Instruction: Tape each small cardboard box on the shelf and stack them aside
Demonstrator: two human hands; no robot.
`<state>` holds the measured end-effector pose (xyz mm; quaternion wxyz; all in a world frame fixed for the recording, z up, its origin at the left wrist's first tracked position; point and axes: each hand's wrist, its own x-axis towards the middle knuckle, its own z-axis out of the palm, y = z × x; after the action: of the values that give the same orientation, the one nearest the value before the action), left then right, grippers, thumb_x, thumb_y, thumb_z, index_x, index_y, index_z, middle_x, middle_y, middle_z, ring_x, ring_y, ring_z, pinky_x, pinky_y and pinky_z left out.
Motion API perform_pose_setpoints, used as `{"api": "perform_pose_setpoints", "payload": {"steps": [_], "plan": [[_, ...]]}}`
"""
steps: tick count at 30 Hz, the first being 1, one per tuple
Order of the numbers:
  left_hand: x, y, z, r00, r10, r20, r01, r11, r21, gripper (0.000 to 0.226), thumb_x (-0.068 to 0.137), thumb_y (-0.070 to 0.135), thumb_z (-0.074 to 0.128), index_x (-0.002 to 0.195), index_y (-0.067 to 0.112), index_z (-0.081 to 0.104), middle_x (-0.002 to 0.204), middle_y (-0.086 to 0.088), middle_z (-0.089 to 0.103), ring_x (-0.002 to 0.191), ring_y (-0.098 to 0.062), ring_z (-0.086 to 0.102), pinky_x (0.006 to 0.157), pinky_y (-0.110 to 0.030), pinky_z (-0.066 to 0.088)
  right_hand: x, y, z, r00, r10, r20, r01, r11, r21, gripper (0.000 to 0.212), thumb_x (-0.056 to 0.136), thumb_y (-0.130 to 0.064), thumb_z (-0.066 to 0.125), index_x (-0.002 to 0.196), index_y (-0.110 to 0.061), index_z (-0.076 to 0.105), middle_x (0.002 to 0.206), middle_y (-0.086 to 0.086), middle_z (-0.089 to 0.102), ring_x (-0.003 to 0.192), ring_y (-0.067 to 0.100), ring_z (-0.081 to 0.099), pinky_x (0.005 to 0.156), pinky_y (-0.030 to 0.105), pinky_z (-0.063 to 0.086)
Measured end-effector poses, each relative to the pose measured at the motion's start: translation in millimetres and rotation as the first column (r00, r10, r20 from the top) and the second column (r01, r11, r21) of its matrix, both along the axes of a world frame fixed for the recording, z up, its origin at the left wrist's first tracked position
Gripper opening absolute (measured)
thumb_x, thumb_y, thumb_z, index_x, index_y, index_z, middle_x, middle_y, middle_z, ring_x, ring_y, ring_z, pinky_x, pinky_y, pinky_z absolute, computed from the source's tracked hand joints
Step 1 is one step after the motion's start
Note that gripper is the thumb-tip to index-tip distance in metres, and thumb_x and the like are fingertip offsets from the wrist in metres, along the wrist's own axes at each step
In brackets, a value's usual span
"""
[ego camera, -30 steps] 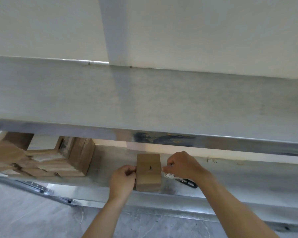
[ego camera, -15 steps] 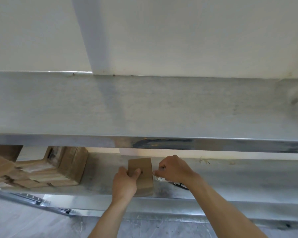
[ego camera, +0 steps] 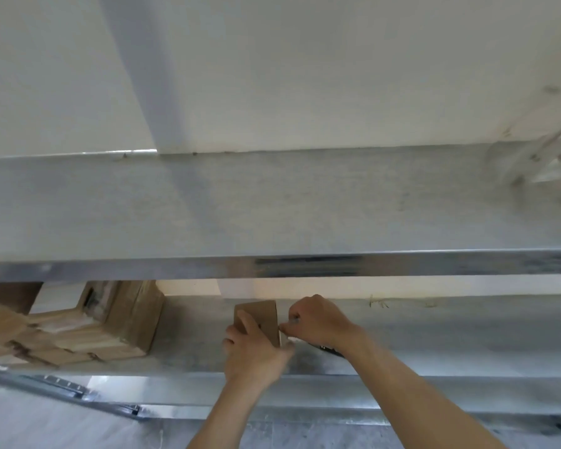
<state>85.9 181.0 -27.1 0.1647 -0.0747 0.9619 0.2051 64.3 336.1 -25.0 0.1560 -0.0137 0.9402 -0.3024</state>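
Observation:
A small brown cardboard box (ego camera: 263, 314) stands on the lower metal shelf (ego camera: 434, 345). My left hand (ego camera: 253, 350) lies over its front and top, fingers curled round it. At the box's right edge my right hand (ego camera: 316, 319) pinches a thin strip of clear tape (ego camera: 284, 337). Behind my right wrist lies a dark tool (ego camera: 331, 350), mostly hidden. The image is blurred by motion.
A pile of taped cardboard boxes (ego camera: 88, 328) sits on the lower shelf to the left. The upper metal shelf (ego camera: 272, 205) overhangs the work area, with a blurred pale object (ego camera: 557, 176) at its far right. A white wall rises behind.
My left hand has slid from the box's left side onto its front and top. The right hand stays pinched at the box's right edge. The camera has shifted, so everything sits further left.

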Motion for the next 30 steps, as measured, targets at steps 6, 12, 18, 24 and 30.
{"api": "perform_pose_setpoints", "payload": {"steps": [6,12,18,24,30], "plan": [[-10,-13,-4,0.993,0.116,0.027,-0.119,0.982,0.148,0.105,0.078,0.057,0.069,0.151,0.021,0.003,0.137,-0.017,0.035,0.123,-0.042,0.045,0.1,-0.046,0.043,-13,9,-1,0.997,0.077,0.03,-0.074,0.993,-0.091,0.036,0.091,-0.046,0.065,0.079,-0.012,0.071,0.079,0.004,0.072,0.073,0.022,0.069,0.063,0.03,0.049],[-14,-47,-8,0.987,0.15,0.06,-0.162,0.903,0.399,0.084,0.071,0.042,0.072,0.132,0.041,0.015,0.128,-0.007,0.044,0.116,-0.034,0.049,0.095,-0.046,0.047,-23,17,-3,0.996,0.05,0.074,-0.049,0.999,-0.019,0.048,0.085,-0.057,0.07,0.056,-0.02,0.063,0.053,-0.009,0.06,0.05,0.008,0.055,0.052,0.023,0.044],[-20,-83,-26,0.942,0.2,0.269,-0.333,0.636,0.696,0.089,0.083,0.023,0.076,0.144,0.041,0.015,0.119,-0.002,0.063,0.096,-0.023,0.065,0.066,-0.036,0.052,-20,15,-10,0.991,0.042,0.125,-0.043,0.999,0.007,0.045,0.087,-0.051,0.072,0.06,-0.016,0.064,0.058,-0.003,0.066,0.052,0.01,0.059,0.055,0.024,0.046],[-22,-95,-49,0.887,0.151,0.436,-0.457,0.418,0.785,0.073,0.078,0.019,0.07,0.139,0.03,0.034,0.117,-0.017,0.07,0.088,-0.031,0.066,0.057,-0.036,0.047,-20,-9,-17,0.991,-0.014,0.133,0.016,1.0,-0.018,0.05,0.084,-0.054,0.073,0.062,-0.01,0.064,0.066,0.005,0.071,0.055,0.015,0.059,0.057,0.029,0.049],[-35,-119,-46,0.909,-0.002,0.416,-0.303,0.681,0.666,0.08,0.077,0.047,0.072,0.145,0.028,0.033,0.12,-0.001,0.069,0.103,-0.021,0.065,0.078,-0.035,0.051,-20,-23,-17,0.988,-0.044,0.15,0.045,0.999,-0.006,0.053,0.081,-0.06,0.073,0.07,-0.008,0.071,0.068,0.008,0.073,0.052,0.016,0.058,0.059,0.03,0.051]]}}
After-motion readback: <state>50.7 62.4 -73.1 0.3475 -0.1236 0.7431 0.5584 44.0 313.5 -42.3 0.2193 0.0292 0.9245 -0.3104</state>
